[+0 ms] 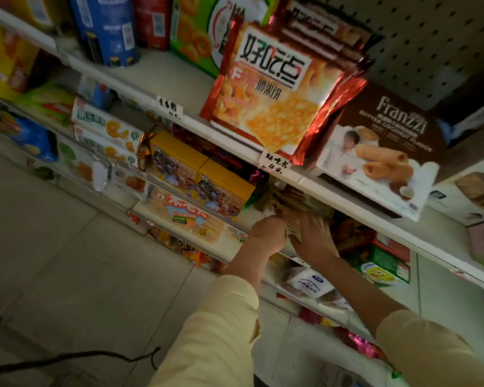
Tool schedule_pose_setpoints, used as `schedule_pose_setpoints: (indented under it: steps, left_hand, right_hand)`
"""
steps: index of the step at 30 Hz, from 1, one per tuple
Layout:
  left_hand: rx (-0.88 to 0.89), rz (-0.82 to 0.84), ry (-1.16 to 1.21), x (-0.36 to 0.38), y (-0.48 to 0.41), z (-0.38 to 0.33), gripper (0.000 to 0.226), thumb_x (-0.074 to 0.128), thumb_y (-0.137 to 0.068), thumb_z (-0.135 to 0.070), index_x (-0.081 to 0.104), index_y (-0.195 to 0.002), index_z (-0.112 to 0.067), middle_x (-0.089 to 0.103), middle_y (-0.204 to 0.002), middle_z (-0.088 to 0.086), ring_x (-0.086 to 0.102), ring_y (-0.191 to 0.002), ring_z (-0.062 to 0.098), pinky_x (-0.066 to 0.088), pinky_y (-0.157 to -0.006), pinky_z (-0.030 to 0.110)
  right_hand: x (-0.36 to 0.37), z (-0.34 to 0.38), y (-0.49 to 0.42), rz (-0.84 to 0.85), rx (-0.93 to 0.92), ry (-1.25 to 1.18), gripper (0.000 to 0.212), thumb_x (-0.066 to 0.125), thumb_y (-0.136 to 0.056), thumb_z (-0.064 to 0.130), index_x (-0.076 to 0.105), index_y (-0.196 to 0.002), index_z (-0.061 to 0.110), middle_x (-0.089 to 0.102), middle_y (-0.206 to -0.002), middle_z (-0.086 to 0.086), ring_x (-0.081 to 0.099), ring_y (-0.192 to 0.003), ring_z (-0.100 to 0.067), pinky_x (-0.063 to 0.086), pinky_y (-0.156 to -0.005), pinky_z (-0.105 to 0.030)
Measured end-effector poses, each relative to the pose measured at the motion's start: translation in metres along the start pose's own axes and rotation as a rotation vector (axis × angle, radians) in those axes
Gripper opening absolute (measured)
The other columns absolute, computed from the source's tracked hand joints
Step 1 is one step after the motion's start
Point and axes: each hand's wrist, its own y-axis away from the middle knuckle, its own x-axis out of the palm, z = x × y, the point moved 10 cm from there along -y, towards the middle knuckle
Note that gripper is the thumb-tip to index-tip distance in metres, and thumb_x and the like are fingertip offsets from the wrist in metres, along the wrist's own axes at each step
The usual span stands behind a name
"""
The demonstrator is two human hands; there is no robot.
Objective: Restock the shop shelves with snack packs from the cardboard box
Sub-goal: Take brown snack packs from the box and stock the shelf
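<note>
We see left hand point(267, 231) gripping the snack pack point(294, 203); right hand point(313, 237) flat against it. Pack's axis unclear, blurred.

White shop shelves point(185, 88), snack packs point(274, 88) and boxes point(380, 152) on them.

Both grips work at the snack packs point(294, 202) in a narrow slot on the second shelf. Just above them the upper shelf edge point(313, 180) closes in. Yellow boxes point(201, 180) block the left, red and green boxes point(375, 247) crowd the right. Bare shelf point(243, 216) lies open left of the left grip point(268, 231).
</note>
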Motion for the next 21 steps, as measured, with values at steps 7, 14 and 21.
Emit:
schedule_pose_setpoints:
  steps: [7,14,21]
  left_hand:
    - [0.209,0.010,-0.126,-0.030,0.019,-0.078,0.025,0.047,-0.094,-0.023,0.062,-0.110,-0.010,0.064,-0.109,0.015,0.060,-0.100,0.033,0.048,-0.079,0.037]
    - [0.536,0.087,-0.320,-0.016,0.039,-0.173,0.038,0.039,-0.098,-0.041,0.058,-0.121,-0.017,0.063,-0.119,0.013,0.059,-0.106,0.033,0.047,-0.084,0.037]
    - [0.812,0.091,-0.361,0.040,0.085,-0.275,0.028,0.037,-0.099,-0.032,0.051,-0.115,-0.013,0.067,-0.100,0.016,0.065,-0.086,0.036,0.043,-0.060,0.036]
  right_hand:
    - [-0.044,-0.033,0.048,-0.119,0.071,-0.487,0.033,0.057,-0.089,0.010,0.059,-0.121,0.011,0.056,-0.121,-0.013,0.051,-0.116,-0.028,0.038,-0.089,-0.023]
    - [-0.081,-0.105,0.114,-0.318,0.176,-0.609,0.026,0.065,-0.079,0.002,0.069,-0.105,0.004,0.067,-0.105,-0.013,0.062,-0.095,-0.028,0.042,-0.081,-0.020]
    - [-0.068,-0.195,0.206,-0.357,0.429,-0.655,0.022,0.061,-0.086,0.005,0.064,-0.107,0.008,0.062,-0.101,-0.006,0.059,-0.086,-0.016,0.050,-0.081,-0.029]
